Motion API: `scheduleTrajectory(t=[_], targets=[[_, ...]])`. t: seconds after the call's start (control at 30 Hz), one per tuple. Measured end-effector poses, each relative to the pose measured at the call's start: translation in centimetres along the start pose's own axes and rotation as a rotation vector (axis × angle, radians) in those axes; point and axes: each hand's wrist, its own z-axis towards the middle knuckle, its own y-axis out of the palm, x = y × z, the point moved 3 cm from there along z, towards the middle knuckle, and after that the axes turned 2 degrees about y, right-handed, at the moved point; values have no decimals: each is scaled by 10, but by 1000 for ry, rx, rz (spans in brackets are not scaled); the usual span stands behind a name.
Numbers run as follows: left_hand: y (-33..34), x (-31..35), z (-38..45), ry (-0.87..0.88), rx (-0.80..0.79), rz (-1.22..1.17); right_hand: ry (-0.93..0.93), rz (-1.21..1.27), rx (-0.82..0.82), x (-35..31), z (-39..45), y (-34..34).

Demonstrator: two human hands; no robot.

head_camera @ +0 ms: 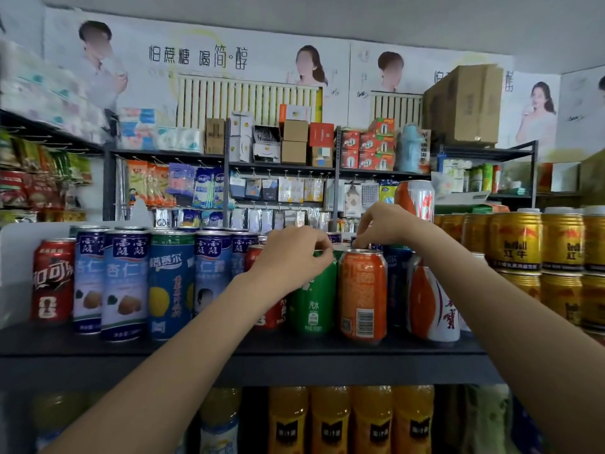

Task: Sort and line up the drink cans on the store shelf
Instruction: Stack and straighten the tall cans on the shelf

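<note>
Mixed drink cans stand on the dark shelf. My left hand grips the top of a green soda can from above. Right beside it stands an orange can. My right hand reaches over it, fingertips curled down and pinching at its back rim. A dark blue can and an orange-and-white can stand to the right. A red can is partly hidden behind my left wrist.
At the left stand a red cola can, tall blue-and-white cans and a blue lemon can. Gold Red Bull cans are stacked at the right, one orange-and-white can standing higher. Orange juice bottles fill the shelf below.
</note>
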Motion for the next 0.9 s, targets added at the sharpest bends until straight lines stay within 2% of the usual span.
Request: scheduleTrajectory(t=[0.23, 0.4, 0.63, 0.73, 0.9], targets=[[-2, 3, 0, 0, 19, 25, 54, -114, 153, -7, 4, 6], [-1, 4, 1, 9, 47, 16, 65, -133, 199, -12, 4, 12], [3, 3, 2, 52, 104, 78, 17, 27, 248, -9, -5, 15], [4, 3, 3, 17, 68, 95, -13, 194, 365, -2, -3, 9], [2, 14, 0, -66, -70, 191, -169, 344, 638, -10, -6, -13]])
